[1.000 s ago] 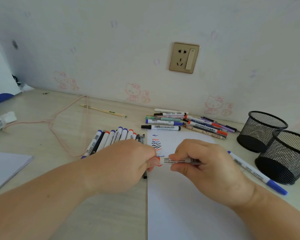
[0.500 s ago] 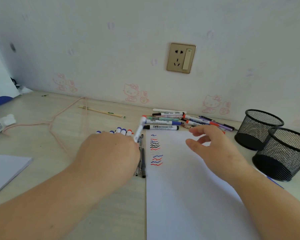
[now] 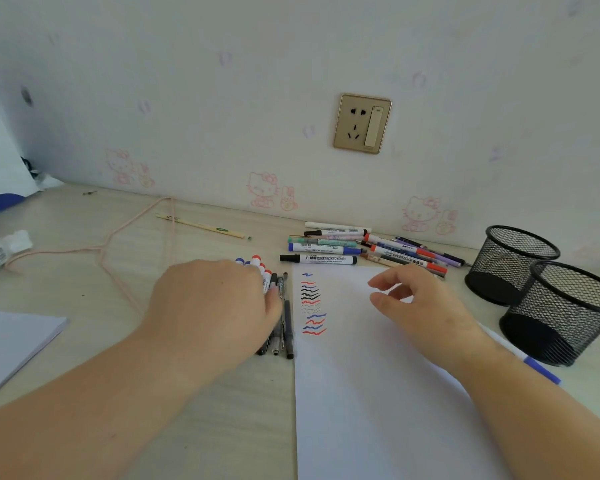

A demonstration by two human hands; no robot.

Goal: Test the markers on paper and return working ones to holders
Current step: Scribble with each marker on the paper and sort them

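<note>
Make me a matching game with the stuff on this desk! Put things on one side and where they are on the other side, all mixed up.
Things:
1. mesh pen holders
2. squiggly test lines
3. black-capped whiteboard marker
4. wall socket

Places:
A. on the wall above the desk
B. drawn down the left side of the white paper
C. at the right edge of the desk, side by side
D. lying just beyond the top edge of the paper

Pairs: 1-C, 2-B, 3-D, 4-A
</note>
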